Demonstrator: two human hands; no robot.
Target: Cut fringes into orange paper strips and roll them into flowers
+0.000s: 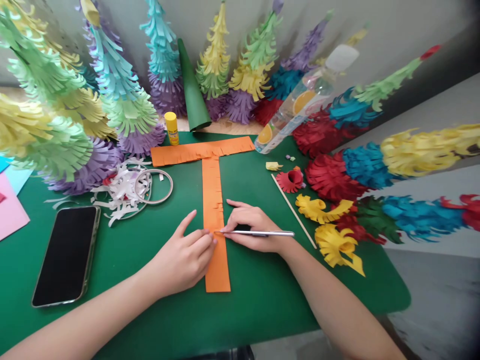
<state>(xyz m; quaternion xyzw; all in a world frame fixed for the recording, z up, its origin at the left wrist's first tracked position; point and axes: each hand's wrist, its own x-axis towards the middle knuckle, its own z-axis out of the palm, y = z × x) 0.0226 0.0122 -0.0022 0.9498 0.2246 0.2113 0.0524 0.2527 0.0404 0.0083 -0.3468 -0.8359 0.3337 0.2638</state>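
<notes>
An orange paper strip [217,275] lies lengthwise on the green table, with cuts along its right edge. My left hand [191,257] rests over its left side, the curled fingertips pressed at the strip and one finger stretched away. From the right, my right hand [255,227] grips a slim silver pen-like tool [275,233], whose tip meets the strip beside my left fingertips. Whether the tool is a craft knife or tweezers is unclear. A second orange fringed strip [180,154] lies crosswise at the far end, meeting the first in a T shape.
Fringed paper cones [122,90] stand along the back and right. A yellow glue stick [171,128], plain green cone [193,95] and clear bottle [288,112] stand behind. Left are a phone [66,255], tape ring [170,187] and white scraps; right, a thin stick [294,210] and yellow curls [337,244].
</notes>
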